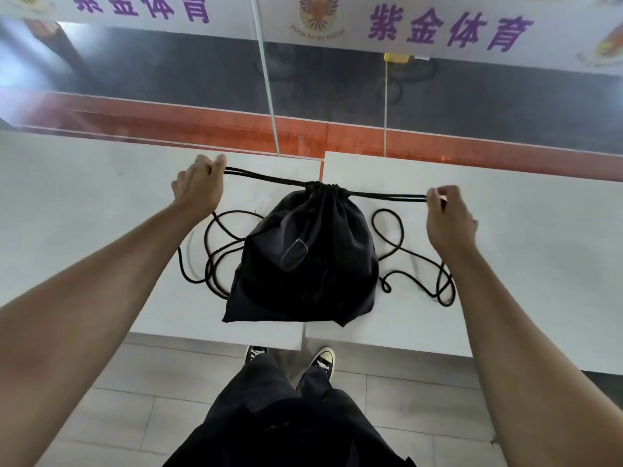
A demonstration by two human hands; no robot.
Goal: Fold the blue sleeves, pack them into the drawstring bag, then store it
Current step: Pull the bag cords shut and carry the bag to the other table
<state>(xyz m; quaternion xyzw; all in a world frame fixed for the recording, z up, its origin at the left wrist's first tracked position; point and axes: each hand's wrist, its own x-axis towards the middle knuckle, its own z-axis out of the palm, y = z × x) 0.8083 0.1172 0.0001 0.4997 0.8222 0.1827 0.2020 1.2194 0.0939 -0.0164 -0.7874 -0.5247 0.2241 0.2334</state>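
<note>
Black nylon bag (305,261) lies flat on the white table (101,203), straddling the seam between two tabletops, mouth at its far end gathered almost shut. No blue sleeves on view; by my reading they are inside, and the step in hand is cinching.

Left hand (199,187) sits far-left of the bag's mouth, fingers curled and pinching a doubled cord (263,176). Right hand (448,217) sits right of the mouth, thumb and forefinger pinching the other doubled cord (391,196). Both runs look taut, straight out from the mouth.

To do it well: pull evenly and level, opposite ways, so the gather closes centred and the bag does not slide. Slack loops lie either side of the bag; keep them from snagging before lifting.
</note>
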